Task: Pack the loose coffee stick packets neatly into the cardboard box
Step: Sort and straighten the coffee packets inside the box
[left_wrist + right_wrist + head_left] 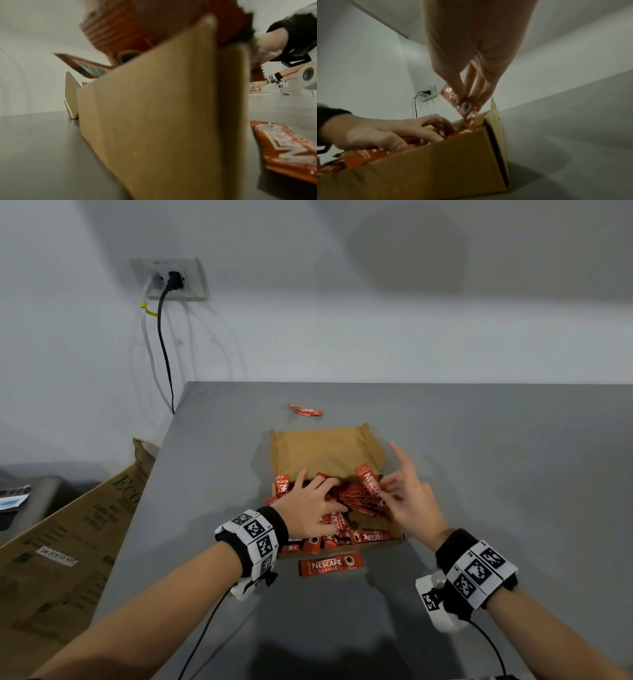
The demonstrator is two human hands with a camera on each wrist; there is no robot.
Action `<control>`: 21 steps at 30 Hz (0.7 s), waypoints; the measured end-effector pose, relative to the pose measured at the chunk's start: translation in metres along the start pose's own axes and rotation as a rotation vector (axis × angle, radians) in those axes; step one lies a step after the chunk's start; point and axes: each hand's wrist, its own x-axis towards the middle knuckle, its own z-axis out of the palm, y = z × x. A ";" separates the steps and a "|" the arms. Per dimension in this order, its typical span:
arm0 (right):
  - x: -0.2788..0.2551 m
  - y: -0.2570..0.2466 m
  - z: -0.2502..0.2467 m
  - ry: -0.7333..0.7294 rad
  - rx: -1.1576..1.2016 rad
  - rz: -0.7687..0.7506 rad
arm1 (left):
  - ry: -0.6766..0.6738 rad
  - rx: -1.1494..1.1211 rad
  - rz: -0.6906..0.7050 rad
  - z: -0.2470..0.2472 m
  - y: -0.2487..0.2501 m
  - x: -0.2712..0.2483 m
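Overhead: left hand (310,505) flat, fingers spread, pressing the Nescafé sticks (356,501) in the cardboard box (325,451); right hand (407,494) pinches one packet (368,479) upright. Left wrist: another stick (288,147) lies outside on the table (39,155). Right wrist: fingers (462,88) clamp the packet over the box's right end. Risk: pile sits uneven; wedging it could buckle neighbours.

A red coffee packet (331,564) on the table, just below the frame's centre, reads "NESCAFÉ CLASSIC". A packet (373,536) inside the box (325,451) shows "NESCAFÉ". The flattened carton (68,539) at lower left bears "ECO"; its white sticker (57,556) is too small to read surely.
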 end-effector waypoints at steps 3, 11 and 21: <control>-0.004 0.004 0.002 -0.147 -0.134 -0.028 | -0.003 0.001 -0.002 -0.002 0.000 0.000; -0.003 0.006 0.016 -0.298 -0.643 -0.217 | -0.011 0.007 0.006 -0.001 -0.001 0.000; 0.005 0.003 0.027 -0.217 -0.788 -0.117 | 0.006 -0.102 -0.002 -0.006 -0.003 -0.002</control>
